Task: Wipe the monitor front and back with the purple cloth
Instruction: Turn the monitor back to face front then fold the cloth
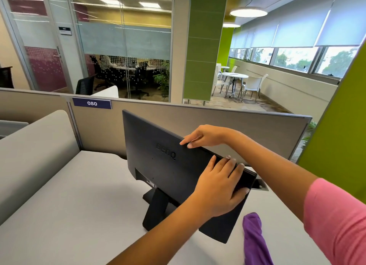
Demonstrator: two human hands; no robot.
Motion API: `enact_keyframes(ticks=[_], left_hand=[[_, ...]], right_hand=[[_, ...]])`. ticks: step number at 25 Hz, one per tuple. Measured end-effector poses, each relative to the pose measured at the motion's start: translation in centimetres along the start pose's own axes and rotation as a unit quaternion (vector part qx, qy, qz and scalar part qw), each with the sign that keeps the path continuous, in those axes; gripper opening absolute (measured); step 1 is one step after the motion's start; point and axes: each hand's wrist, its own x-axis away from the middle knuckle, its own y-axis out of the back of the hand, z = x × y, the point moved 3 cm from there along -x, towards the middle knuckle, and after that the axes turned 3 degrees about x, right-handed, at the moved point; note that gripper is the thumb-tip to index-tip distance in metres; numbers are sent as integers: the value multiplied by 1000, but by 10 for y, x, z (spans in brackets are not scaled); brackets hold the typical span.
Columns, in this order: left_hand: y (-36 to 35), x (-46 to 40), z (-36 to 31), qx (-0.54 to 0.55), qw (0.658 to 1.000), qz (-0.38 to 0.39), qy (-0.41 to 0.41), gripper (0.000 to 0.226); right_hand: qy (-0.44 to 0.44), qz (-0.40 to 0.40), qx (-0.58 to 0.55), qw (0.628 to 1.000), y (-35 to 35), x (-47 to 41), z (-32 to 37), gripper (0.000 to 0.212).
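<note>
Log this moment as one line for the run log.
monitor: back facing camera | left hand, right hand: gripping its edges | purple cloth: on desk, untouched

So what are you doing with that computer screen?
A person holds the black monitor with both hands, its back facing them. The right hand grips the top edge and the left hand curls over the near side edge. The purple cloth lies on the desk beside it, so no wiping is happening right now.
</note>
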Motion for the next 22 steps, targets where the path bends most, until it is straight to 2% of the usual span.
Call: enact_keyframes(ticks=[3,6,17,22], left_hand=[[-9,-4,-15,-17,997,-32,64,68],[-18,-10,-26,-51,993,-27,104,75],[-17,-30,-20,-36,986,-65,152,57],[-14,-21,-22,-27,987,-72,144,52]], right_hand=[[-9,-10,-2,1000,2,-12,0,31],[-20,-14,-52,998,2,-10,-6,28],[11,-32,-81,996,2,-15,-14,24],[22,-29,-75,996,0,-20,-12,23]])
